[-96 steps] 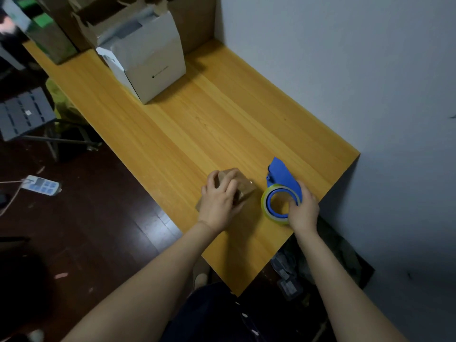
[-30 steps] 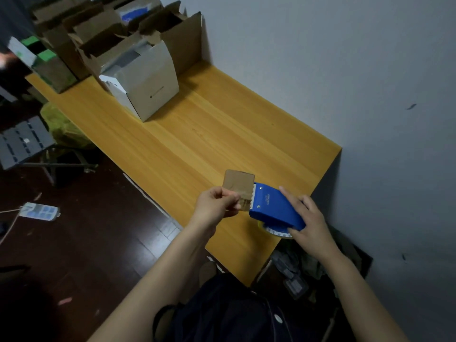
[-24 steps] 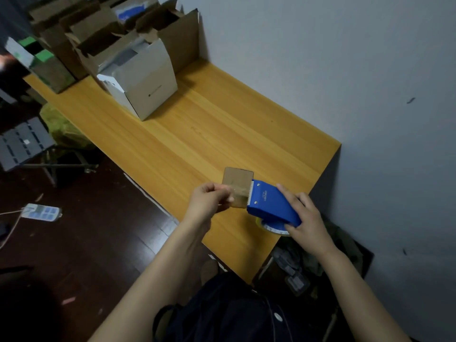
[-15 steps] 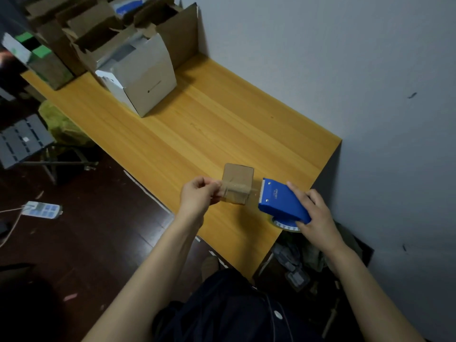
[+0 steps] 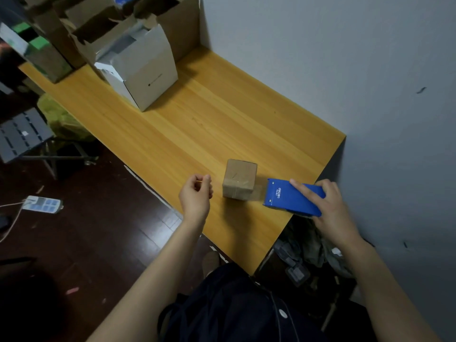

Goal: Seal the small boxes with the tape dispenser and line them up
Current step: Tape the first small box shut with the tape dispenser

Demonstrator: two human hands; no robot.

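1. Surface (image 5: 212, 124): a yellow wooden top set against a grey wall (image 5: 345, 58). The task items lie at its near right corner.
2. Small box (image 5: 238, 180): brown cardboard, flaps closed. It stands on the surface close to the near edge, between the two hands. Tape shows across its front face.
3. Tape dispenser (image 5: 283, 197): blue, just right of the small box with its cutter end facing the box. A clear tape strip (image 5: 258, 192) spans the short gap between the box and the dispenser.
4. Right hand (image 5: 330, 208): grips the tape dispenser from the rear, with the index finger laid straight along its top.
5. Left hand (image 5: 196, 196): just left of the small box, not touching it. The fingers are curled in toward the palm and hold nothing.
6. Far end of the surface: an open white carton (image 5: 148, 72) stands in front of several open brown cartons (image 5: 177, 25).
7. Floor (image 5: 98, 230): dark wood, with a power strip (image 5: 42, 204) lying at the left.
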